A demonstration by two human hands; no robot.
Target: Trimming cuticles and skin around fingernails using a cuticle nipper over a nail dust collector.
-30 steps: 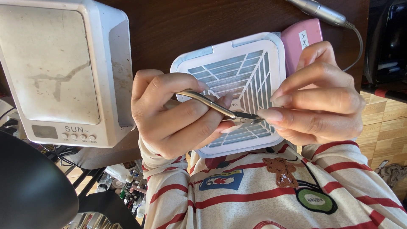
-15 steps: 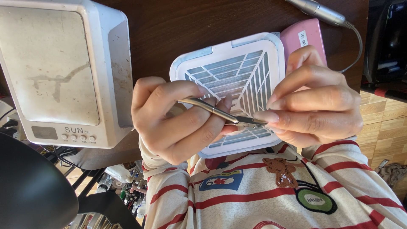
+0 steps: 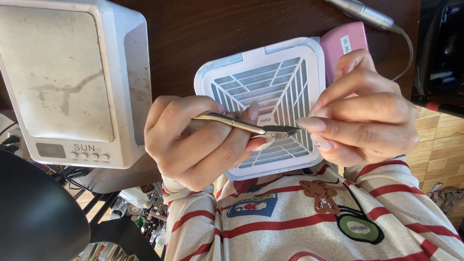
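Observation:
My left hand (image 3: 193,140) is closed around a metal cuticle nipper (image 3: 241,124), thumb on top of its handle. The nipper's dark tip points right and touches the fingertip of my right hand (image 3: 362,121) at a long nail. The fingers of my right hand are curled in with the nails facing left, and they hold nothing. Both hands hover over a white square dust collector with a slatted grille (image 3: 256,82). My red-striped cream sleeves and shirt (image 3: 299,217) fill the bottom of the view.
A white nail-curing lamp (image 3: 67,82) stands at the left on the dark brown table (image 3: 203,29). A pink box (image 3: 345,43) and a grey drill handpiece with its cord (image 3: 362,12) lie at the back right. A black round shape (image 3: 34,217) sits at the lower left.
Both hands have drifted slightly down together. The nipper tip stays at the same right-hand fingertip, and the grip is unchanged.

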